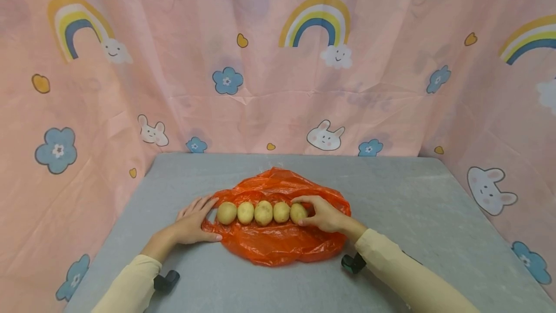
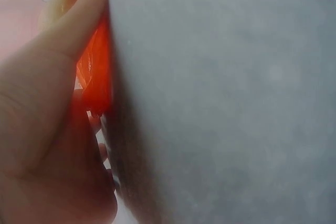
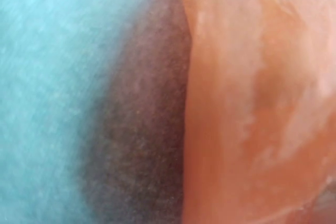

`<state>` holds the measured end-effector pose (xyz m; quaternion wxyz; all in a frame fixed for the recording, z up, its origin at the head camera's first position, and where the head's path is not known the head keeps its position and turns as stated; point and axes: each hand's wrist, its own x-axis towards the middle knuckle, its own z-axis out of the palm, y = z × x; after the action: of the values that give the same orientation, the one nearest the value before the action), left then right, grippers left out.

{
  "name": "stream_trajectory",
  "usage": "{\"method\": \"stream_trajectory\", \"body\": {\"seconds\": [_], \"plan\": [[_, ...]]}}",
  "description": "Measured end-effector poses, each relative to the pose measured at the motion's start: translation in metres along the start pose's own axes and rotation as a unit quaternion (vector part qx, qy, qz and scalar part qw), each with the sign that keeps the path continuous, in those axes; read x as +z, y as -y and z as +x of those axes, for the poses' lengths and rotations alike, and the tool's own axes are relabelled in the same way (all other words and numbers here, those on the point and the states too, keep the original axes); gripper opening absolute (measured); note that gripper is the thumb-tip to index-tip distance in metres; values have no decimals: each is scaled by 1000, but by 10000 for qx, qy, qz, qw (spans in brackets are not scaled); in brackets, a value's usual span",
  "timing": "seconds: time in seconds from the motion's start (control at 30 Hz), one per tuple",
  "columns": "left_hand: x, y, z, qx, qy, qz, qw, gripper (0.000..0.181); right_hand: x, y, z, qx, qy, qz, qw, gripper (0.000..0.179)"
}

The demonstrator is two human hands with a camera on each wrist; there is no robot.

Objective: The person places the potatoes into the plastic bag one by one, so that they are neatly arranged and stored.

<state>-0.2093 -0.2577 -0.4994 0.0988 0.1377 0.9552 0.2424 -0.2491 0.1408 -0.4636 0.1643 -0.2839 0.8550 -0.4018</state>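
Several yellow potatoes (image 1: 263,213) lie side by side in a row on a spread, crumpled orange-red plastic bag (image 1: 278,245). At the row's right end, my right hand (image 1: 323,214) holds the last potato (image 1: 298,213), fingers on its far side and thumb on its near side. My left hand (image 1: 193,221) rests at the bag's left end, fingers extended and thumb spread, beside the leftmost potato (image 1: 227,213). In the left wrist view, the thumb (image 2: 79,22) lies along the bag (image 2: 97,72). The right wrist view shows the bag (image 3: 252,103) but not the right hand.
The grey table (image 1: 391,192) extends around the bag on every side. Behind it and at both sides hangs a pink curtain (image 1: 269,120) printed with rainbows, rabbits and flowers. Dark wrist cameras (image 1: 166,281) sit on both beige sleeves (image 1: 130,284).
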Motion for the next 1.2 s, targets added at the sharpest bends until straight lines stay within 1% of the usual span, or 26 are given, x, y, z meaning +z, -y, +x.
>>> {"method": "stream_trajectory", "body": {"seconds": [0.17,0.33,0.53,0.67,0.8,0.9,1.2], "plan": [[0,-2,-1,25,35,1,10000,114,0,1,0,51,-20,-23,10000,47],[-6,-8,-3,76,97,-14,9999,114,0,1,1,66,-81,-6,9999,46],[-12,-16,-6,118,99,-45,9999,112,0,2,2,91,46,149,9998,46],[-11,-15,-6,146,55,-54,9999,111,-2,2,2,127,119,178,9997,47],[-9,-13,-5,57,95,-52,9999,110,-3,1,2,131,146,168,9997,48],[-11,-15,-6,-5,158,-59,9999,110,-3,-1,2,150,146,184,9996,49],[-9,-12,-6,70,141,-39,9999,112,0,-4,0,133,134,199,9996,51]]}}
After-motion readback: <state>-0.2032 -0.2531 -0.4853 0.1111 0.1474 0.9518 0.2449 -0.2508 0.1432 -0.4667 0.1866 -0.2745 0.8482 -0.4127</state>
